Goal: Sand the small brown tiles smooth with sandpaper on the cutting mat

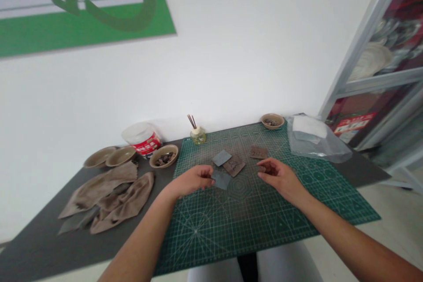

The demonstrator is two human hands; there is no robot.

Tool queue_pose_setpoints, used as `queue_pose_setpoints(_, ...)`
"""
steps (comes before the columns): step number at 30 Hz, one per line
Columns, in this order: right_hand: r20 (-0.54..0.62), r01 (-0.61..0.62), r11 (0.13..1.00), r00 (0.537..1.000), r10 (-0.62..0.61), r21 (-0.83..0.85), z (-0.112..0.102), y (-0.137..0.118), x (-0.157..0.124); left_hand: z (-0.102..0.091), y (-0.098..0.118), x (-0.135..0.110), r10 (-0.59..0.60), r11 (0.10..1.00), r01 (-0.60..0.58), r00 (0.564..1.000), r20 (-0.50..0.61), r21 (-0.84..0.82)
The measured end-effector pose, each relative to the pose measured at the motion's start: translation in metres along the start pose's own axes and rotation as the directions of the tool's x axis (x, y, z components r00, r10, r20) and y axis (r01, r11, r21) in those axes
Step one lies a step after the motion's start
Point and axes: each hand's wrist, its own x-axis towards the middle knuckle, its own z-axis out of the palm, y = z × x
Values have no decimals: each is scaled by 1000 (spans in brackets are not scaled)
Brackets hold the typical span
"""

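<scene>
My left hand [198, 180] is closed, with thumb and fingers pinching the left edge of a thin grey square that looks like sandpaper [221, 180] over the green cutting mat [218, 224]. Between the thumb and fingers of my right hand [279, 176] is a small brown chip [261, 169]; its exact kind is unclear. Just beyond my hands lie another grey square [221, 157] and a brown square with dark handwritten marks [234, 165], their edges overlapping. A smaller marked brown piece [258, 152] lies separately, above my right hand.
At left are crumpled brown cloths [122, 200], two nested-looking bowls [120, 156], a white tub with a red label [142, 139] and a bowl of dark bits [164, 156]. A reed diffuser [198, 135], another bowl [272, 121] and a plastic bag [317, 141] stand along the back.
</scene>
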Motion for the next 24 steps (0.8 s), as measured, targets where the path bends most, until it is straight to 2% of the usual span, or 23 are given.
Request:
queue_pose_setpoints(3,64,50,990,997,-41,-132,12,-18,13,2,4,12,-56,996,50,995,78,76)
queue_pose_setpoints(6,114,137,954,987,-110,-266,28,-35,29,-2,5,24,-57,991,46,994,88,123)
queue_pose_setpoints(10,228,248,928,955,-187,-276,52,-45,51,-8,4,35,-43,985,26,994,99,173)
queue_pose_setpoints(13,258,307,922,935,-245,-237,67,-42,64,-11,-1,37,-17,998,12,996,92,62)
queue_pose_setpoints(16,216,315,930,937,-273,-189,75,-33,71,-11,-10,38,30,992,-23,998,55,-123)
queue_pose_setpoints(19,205,329,923,935,-289,-198,77,-23,72,-11,-21,40,36,965,-22,998,50,-260)
queue_pose_setpoints(24,262,322,924,928,-265,-207,74,-21,73,-8,-25,43,61,930,-39,997,51,-366)
